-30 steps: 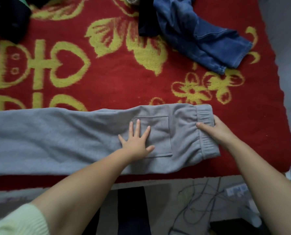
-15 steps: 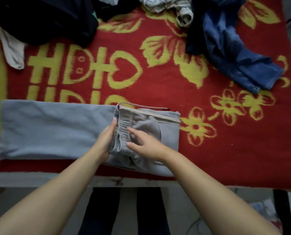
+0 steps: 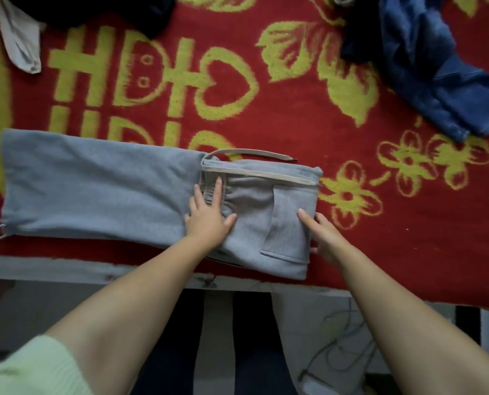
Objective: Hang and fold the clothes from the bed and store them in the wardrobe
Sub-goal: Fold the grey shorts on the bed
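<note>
Grey sweatpants [image 3: 95, 189] lie lengthwise along the bed's near edge, their waist end folded back over the legs, a pocket showing on the folded part. A pale drawstring [image 3: 251, 153] sticks out behind the fold. My left hand [image 3: 209, 215] presses flat, fingers spread, on the elastic waistband at the fold's left side. My right hand [image 3: 323, 235] rests with straight fingers against the fold's right edge, the index finger lying on the cloth.
The bed carries a red blanket with yellow patterns [image 3: 294, 115]. Blue jeans [image 3: 437, 81] lie crumpled at the back right, dark clothes [image 3: 109, 10] and a white garment [image 3: 20, 44] at the back left. Cables [image 3: 331, 346] lie on the floor below the bed's edge.
The waist end went from lying flat at the right to folded left over the legs. My hands let go of the waistband and now press the fold flat.
</note>
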Motion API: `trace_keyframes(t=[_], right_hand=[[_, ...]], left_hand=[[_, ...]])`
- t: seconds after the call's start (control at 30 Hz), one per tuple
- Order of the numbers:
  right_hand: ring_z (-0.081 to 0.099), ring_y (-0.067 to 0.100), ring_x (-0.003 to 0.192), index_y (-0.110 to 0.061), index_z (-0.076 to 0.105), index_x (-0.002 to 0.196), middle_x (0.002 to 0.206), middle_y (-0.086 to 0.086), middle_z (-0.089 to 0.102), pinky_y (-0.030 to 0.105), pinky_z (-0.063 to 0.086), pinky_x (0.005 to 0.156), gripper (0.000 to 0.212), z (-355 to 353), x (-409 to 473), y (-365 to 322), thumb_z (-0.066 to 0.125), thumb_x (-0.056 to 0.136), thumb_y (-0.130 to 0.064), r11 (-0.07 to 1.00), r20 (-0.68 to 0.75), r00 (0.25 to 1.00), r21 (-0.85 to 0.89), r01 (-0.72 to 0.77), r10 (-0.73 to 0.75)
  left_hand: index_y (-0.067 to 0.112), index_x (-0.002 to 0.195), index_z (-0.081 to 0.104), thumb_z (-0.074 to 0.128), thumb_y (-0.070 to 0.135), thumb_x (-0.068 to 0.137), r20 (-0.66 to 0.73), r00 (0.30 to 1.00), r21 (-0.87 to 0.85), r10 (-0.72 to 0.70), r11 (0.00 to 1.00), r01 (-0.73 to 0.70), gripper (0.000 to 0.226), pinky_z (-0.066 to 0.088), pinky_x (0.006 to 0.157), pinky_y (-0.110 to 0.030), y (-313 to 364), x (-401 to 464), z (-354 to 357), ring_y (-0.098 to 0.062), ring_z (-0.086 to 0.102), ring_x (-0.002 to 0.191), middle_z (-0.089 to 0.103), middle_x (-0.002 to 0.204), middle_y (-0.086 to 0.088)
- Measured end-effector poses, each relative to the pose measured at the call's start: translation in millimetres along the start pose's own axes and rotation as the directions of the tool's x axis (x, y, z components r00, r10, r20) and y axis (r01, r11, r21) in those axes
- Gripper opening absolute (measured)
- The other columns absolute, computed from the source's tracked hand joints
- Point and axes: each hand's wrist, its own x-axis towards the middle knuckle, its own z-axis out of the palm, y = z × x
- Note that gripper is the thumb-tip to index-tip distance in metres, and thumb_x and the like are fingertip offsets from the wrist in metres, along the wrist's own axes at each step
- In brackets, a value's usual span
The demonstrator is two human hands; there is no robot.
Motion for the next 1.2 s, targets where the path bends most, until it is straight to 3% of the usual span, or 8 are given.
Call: trace_keyframes(t=[0.27, 0.47, 0.53, 0.6, 0.7, 0.83, 1.07, 1.2], right_hand=[[0.068, 0.012, 0.097, -0.028, 0.057, 0.114, 0.105, -0.005, 0.072, 0.031, 0.056, 0.078, 0.041, 37, -50, -83, 0.068, 0.075, -0.035, 0.920, 0.225, 0.898, -0.019, 0.392, -0.378], [0.063, -0.001, 0.065, -0.029, 0.032, 0.139, 0.079, -0.006, 0.063, 0.022, 0.050, 0.048, 0.068, 168, -100, -130, 0.068, 0.081, -0.033, 0.829, 0.350, 0.807, -0.126, 0.544, -0.476], [0.065, 0.009, 0.069, -0.029, 0.018, 0.148, 0.078, 0.002, 0.062, 0.035, 0.059, 0.062, 0.075, 227, -106, -126, 0.064, 0.089, -0.020, 0.830, 0.404, 0.781, -0.086, 0.551, -0.477], [0.066, 0.014, 0.088, -0.026, 0.008, 0.152, 0.092, 0.006, 0.067, 0.040, 0.055, 0.089, 0.081, 279, -108, -117, 0.061, 0.092, -0.013, 0.827, 0.460, 0.755, -0.074, 0.557, -0.467], [0.047, 0.009, 0.128, -0.023, 0.000, 0.153, 0.139, 0.009, 0.050, 0.020, 0.039, 0.106, 0.081, 334, -106, -105, 0.054, 0.095, -0.003, 0.826, 0.565, 0.704, -0.069, 0.560, -0.430], [0.026, 0.004, 0.141, -0.016, 0.017, 0.153, 0.155, 0.001, 0.028, 0.025, 0.025, 0.117, 0.070, 376, -101, -99, 0.043, 0.092, 0.007, 0.776, 0.611, 0.684, -0.173, 0.607, -0.399], [0.054, 0.013, 0.119, -0.008, 0.056, 0.128, 0.128, 0.005, 0.059, 0.026, 0.041, 0.104, 0.040, 345, -74, -101, 0.044, 0.091, 0.003, 0.714, 0.171, 0.831, -0.439, 0.546, -0.530], [-0.001, 0.021, 0.148, -0.031, 0.016, 0.152, 0.161, -0.003, 0.005, 0.048, 0.009, 0.117, 0.061, 319, -43, -80, 0.045, 0.098, -0.036, 0.314, 0.334, 0.833, -0.812, 0.493, -0.442]], left_hand=[[0.039, 0.150, -0.004, 0.048, 0.046, 0.094, 0.124, 0.992, -0.428, 0.031, 0.903, 0.026, 0.077, 0.022, 0.116, -0.044, -15, -2, -14, -0.035, 0.019, 0.143, 0.010, 0.159, -0.013], [0.004, 0.139, 0.046, 0.036, 0.051, 0.098, 0.312, 0.941, -0.947, 0.134, -0.032, 0.318, 0.063, 0.041, 0.104, -0.034, -60, -19, -87, -0.026, 0.049, 0.127, 0.049, 0.140, -0.020], [0.003, 0.135, 0.051, 0.033, 0.062, 0.094, 0.246, 0.875, -0.877, 0.416, -0.288, 0.384, 0.074, 0.042, 0.105, -0.041, -102, -26, -126, -0.028, 0.053, 0.124, 0.053, 0.136, -0.018], [0.009, 0.123, 0.065, 0.033, 0.061, 0.094, 0.146, 0.918, -0.886, 0.370, -0.364, 0.288, 0.068, 0.049, 0.095, -0.036, -148, -31, -160, -0.025, 0.061, 0.114, 0.063, 0.125, -0.013], [0.013, 0.119, 0.067, 0.049, 0.052, 0.088, 0.173, 0.974, -0.971, 0.145, -0.138, 0.193, 0.053, 0.053, 0.088, -0.036, -206, -25, -188, -0.024, 0.066, 0.103, 0.067, 0.115, -0.012], [0.014, 0.114, 0.056, 0.064, 0.014, 0.089, -0.012, 0.997, -0.847, -0.073, 0.530, 0.029, 0.026, 0.051, 0.087, -0.029, -246, 0, -191, -0.018, 0.061, 0.104, 0.066, 0.108, -0.007], [0.009, 0.116, 0.060, 0.059, 0.007, 0.091, -0.189, 0.955, -0.784, -0.228, 0.620, -0.007, 0.026, 0.044, 0.085, -0.032, -307, 28, -204, -0.026, 0.059, 0.105, 0.064, 0.111, -0.011], [0.011, 0.142, 0.040, 0.053, 0.020, 0.095, -0.197, 0.909, -0.485, -0.367, 0.842, 0.234, 0.050, 0.038, 0.100, -0.041, -335, 39, -192, -0.036, 0.046, 0.126, 0.048, 0.139, -0.019]])
